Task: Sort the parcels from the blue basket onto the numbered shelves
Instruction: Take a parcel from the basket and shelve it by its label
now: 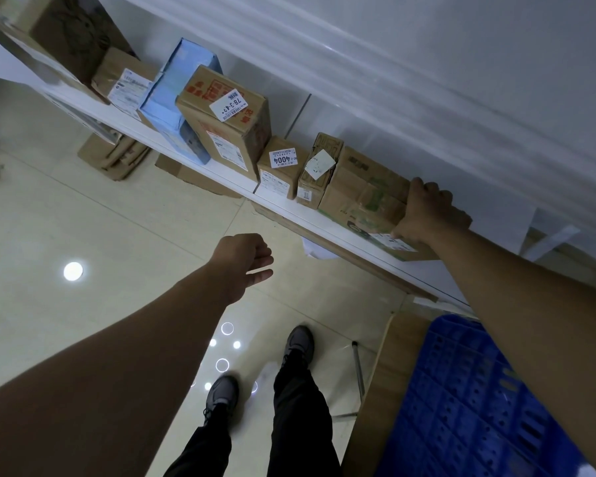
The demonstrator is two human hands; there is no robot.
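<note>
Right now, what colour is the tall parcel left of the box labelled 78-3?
The tall parcel is light blue, clearest in the head view.

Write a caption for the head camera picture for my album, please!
Right hand grips a cardboard parcel on the white shelf; left hand open above the floor, blue basket nearby.

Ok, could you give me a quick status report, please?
Right hand grips cardboard parcel on shelf. Left hand free, open. Narrow box right beside parcel.

Seven parcels (226,111) line the white shelf (331,225), perhaps an eighth at its blurred far end; one blue basket (461,390) sits below it.
</note>
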